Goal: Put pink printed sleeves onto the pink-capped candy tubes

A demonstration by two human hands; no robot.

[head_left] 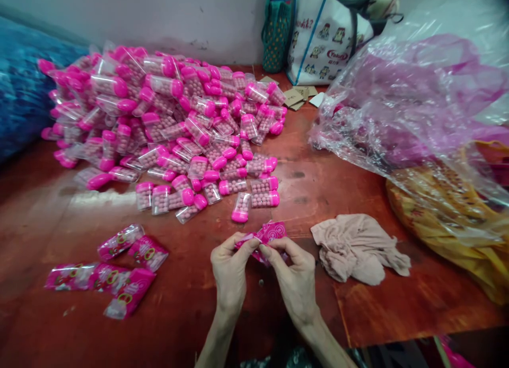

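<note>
Both hands meet over the front middle of the table, pinching a pink printed wrapper sleeve (272, 231) with a swirl pattern. My left hand (231, 270) grips its left side between thumb and fingers. On the other side my right hand (292, 272) is closed on it the same way, thumbs nearly touching. Whether anything sits inside the sleeve I cannot tell. Beyond the hands lies a big heap of clear containers with pink caps (194, 126), filled with small pink balls. At left, several containers in pink printed sleeves (131, 291) lie loosely together.
A crumpled beige cloth (360, 246) lies right of my hands. Clear and pink plastic bags (417, 103) and a yellow bag (445, 219) cover the right side. Behind stand a white printed tote (318, 44) and a green bottle holder (276, 39). Blue plastic (32, 87) borders the left.
</note>
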